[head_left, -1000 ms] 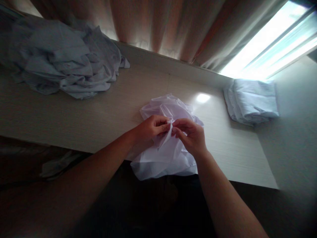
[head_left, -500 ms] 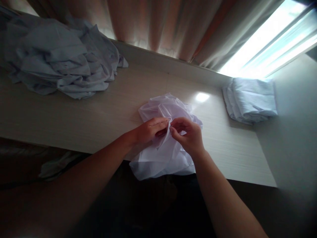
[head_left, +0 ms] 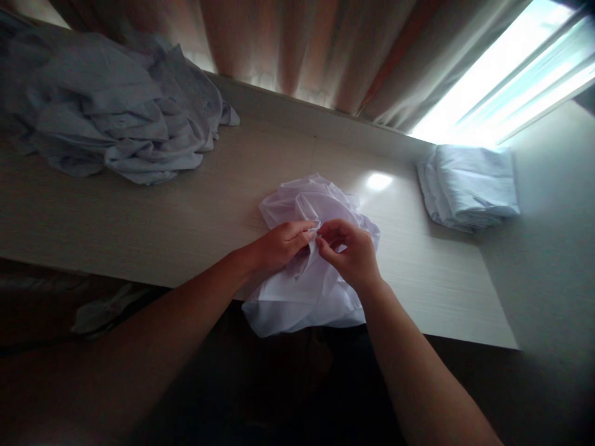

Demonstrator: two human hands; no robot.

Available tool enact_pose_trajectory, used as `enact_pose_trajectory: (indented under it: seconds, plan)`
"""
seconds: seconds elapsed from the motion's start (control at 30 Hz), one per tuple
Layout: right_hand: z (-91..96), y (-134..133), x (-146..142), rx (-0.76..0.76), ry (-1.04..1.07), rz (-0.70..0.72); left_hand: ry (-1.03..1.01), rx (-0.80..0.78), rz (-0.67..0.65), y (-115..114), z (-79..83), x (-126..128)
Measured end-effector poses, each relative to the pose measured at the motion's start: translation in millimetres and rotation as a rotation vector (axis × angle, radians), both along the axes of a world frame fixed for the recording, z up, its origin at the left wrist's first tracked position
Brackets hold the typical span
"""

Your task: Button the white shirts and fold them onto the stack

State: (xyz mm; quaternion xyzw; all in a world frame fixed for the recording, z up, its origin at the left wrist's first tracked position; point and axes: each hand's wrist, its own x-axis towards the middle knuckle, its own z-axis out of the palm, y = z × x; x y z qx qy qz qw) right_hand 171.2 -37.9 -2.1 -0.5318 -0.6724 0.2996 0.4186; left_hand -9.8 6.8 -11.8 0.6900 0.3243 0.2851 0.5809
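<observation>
A crumpled white cloth garment [head_left: 302,300] lies at the front of a pale wooden surface, its lower part hanging over the edge. My left hand [head_left: 286,243] pinches a raised fold of it between thumb and fingers. Facing it, my right hand [head_left: 348,248] is closed with thumb and fingertips on the same fold. The fingertips of both hands nearly meet there. Whatever small detail lies between them is too small to make out.
A large heap of rumpled white cloth [head_left: 125,111] rests at the back left of the surface [head_left: 223,204]. Against the right wall [head_left: 548,235] sits a folded white stack [head_left: 474,186]. Curtains [head_left: 297,43] hang behind, beside a bright window [head_left: 493,68].
The left thumb has come up onto the fold, closing against the fingers. My right hand has shifted very slightly left. The garment lies almost the same.
</observation>
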Motion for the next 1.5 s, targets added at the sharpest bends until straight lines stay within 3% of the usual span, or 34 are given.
enact_pose_trajectory:
  seconds: [0.37, 0.57, 0.77, 1.0, 1.3, 1.5]
  plan:
    - [-3.7, 1, -1, -0.122, 0.305, 0.066, -0.02, 0.047, -0.034, 2, 6.4, -1]
    - [-1.0, 3, -3, -0.178, 0.48, 0.125, -0.166, -0.076, -0.069, -1, 7.3, 0]
    - [0.4, 2, -3, -0.173, 0.437, 0.11, -0.227, -0.172, -0.033, -1, 9.0, -1]
    - [-5.7, 4, -7, -0.191, 0.358, 0.075, -0.152, -0.042, -0.038, 6, 14.0, -8]
    - [-6.9, 5, -4, -0.235, 0.353, 0.115, -0.324, -0.349, -0.071, 9, 14.0, -9]
    - [-3.4, 1, -4, -0.265, 0.416, 0.198, -0.392, -0.434, -0.065, 8, 17.2, -11]
